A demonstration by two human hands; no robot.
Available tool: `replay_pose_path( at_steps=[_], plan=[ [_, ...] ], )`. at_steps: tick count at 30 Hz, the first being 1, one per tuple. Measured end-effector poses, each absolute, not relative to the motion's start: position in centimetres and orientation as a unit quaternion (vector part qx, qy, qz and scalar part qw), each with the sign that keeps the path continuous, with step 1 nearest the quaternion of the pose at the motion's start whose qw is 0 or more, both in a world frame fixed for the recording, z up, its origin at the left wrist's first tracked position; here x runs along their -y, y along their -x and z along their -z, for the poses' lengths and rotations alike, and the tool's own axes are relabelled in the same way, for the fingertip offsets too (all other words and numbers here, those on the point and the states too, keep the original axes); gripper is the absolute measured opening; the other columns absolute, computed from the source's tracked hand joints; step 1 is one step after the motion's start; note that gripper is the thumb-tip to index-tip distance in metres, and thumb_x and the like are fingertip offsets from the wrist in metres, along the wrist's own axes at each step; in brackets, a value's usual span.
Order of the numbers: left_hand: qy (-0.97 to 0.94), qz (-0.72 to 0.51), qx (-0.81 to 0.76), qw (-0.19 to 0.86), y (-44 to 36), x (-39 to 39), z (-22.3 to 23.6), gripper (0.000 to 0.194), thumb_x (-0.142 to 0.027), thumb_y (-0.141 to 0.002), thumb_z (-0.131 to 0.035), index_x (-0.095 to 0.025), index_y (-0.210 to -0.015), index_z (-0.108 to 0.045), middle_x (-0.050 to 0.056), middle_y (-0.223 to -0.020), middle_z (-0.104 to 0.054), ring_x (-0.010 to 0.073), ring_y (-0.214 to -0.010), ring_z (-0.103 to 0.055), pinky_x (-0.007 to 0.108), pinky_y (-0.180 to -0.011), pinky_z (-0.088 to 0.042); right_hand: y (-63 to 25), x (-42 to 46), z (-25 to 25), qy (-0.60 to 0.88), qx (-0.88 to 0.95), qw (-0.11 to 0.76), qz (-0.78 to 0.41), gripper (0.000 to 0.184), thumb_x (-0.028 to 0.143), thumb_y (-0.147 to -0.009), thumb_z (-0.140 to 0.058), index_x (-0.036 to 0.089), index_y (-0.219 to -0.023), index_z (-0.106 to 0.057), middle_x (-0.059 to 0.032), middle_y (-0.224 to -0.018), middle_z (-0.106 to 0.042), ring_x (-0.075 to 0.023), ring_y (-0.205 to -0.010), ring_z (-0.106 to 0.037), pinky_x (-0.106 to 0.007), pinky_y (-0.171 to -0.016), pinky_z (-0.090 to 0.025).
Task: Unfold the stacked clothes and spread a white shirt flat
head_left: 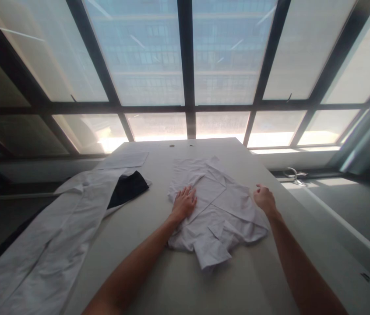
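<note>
A white shirt [217, 210] lies partly folded and crumpled on the pale table [178, 280], its collar toward the window. My left hand [185, 202] rests flat on the shirt's left side with the fingers stretched out. At the shirt's right edge my right hand [264, 197] has its fingers curled, pinching the fabric there.
A second white garment [50, 245] with a dark piece [127, 188] on it lies across the table's left side and hangs over the edge. A paper sheet [125, 160] lies at the far left. Large windows [185, 65] rise beyond the table. A window handle [294, 174] sits on the right sill.
</note>
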State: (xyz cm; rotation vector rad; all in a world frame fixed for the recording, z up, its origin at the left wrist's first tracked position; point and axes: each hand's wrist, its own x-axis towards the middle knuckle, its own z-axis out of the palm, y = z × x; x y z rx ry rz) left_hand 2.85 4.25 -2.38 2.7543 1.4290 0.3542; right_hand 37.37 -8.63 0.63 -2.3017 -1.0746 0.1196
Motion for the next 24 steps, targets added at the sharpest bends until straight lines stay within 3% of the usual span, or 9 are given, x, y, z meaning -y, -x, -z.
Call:
replay_pose_path(
  at_steps=[3,5,12,16,21,24],
  plan=[
    [-0.881,-0.117,-0.458,0.012,-2.9,-4.2,2.4,0.050,-0.039,-0.101,-0.038,-0.024,-0.148,-0.046,0.008,-0.161,-0.034,0.0271,-0.147,-0.031,0.046,-0.120,-0.025,-33.4,6.2,-1.2,0.808,0.509,0.296,-0.006,0.044,0.024,-0.096,-0.040,0.012,-0.134,-0.060,-0.0170,-0.127,-0.066,-0.0245,-0.117,-0.063,-0.032,-0.100,-0.045],
    [-0.881,-0.118,-0.459,0.013,-2.9,-4.2,2.3,0.049,-0.039,-0.101,-0.038,-0.025,-0.148,-0.046,0.007,-0.161,-0.034,0.0265,-0.147,-0.032,0.045,-0.120,-0.025,-30.6,4.2,-0.7,0.753,0.609,0.247,-0.010,0.047,0.024,-0.100,-0.034,0.009,-0.139,-0.055,-0.0166,-0.138,-0.060,-0.0227,-0.129,-0.055,-0.032,-0.108,-0.039],
    [-0.881,-0.123,-0.456,0.013,-2.7,-4.1,2.3,0.050,-0.041,-0.101,-0.038,-0.026,-0.148,-0.045,0.006,-0.161,-0.035,0.0265,-0.147,-0.032,0.045,-0.120,-0.026,-28.7,-2.3,1.4,0.695,0.701,0.160,-0.025,0.053,0.029,-0.100,-0.038,0.005,-0.147,-0.044,-0.0157,-0.156,-0.040,-0.0215,-0.147,-0.030,-0.036,-0.120,-0.021],
    [-0.881,-0.124,-0.456,0.016,-2.6,-4.2,2.5,0.050,-0.042,-0.100,-0.039,-0.028,-0.148,-0.045,0.004,-0.161,-0.034,0.0262,-0.147,-0.031,0.045,-0.120,-0.025,-31.5,-6.1,1.2,0.685,0.719,0.116,-0.023,0.054,0.036,-0.101,-0.037,0.010,-0.148,-0.045,-0.0115,-0.159,-0.036,-0.0173,-0.150,-0.022,-0.033,-0.121,-0.016],
    [-0.880,-0.119,-0.459,0.028,-2.6,-4.1,2.4,0.051,-0.042,-0.099,-0.040,-0.029,-0.148,-0.045,0.004,-0.161,-0.033,0.0270,-0.147,-0.031,0.046,-0.120,-0.025,-36.3,-9.4,1.2,0.744,0.663,0.078,-0.016,0.055,0.040,-0.102,-0.035,0.014,-0.150,-0.043,-0.0145,-0.161,-0.032,-0.0238,-0.151,-0.018,-0.048,-0.121,-0.006],
    [-0.877,-0.123,-0.463,0.029,-2.7,-4.0,2.3,0.051,-0.042,-0.099,-0.040,-0.030,-0.149,-0.045,0.003,-0.162,-0.033,0.0268,-0.148,-0.031,0.046,-0.121,-0.025,-39.8,-10.0,1.4,0.785,0.615,0.066,-0.025,0.055,0.041,-0.103,-0.030,0.015,-0.151,-0.041,-0.0172,-0.160,-0.033,-0.0259,-0.151,-0.019,-0.055,-0.119,-0.012]
  ],
)
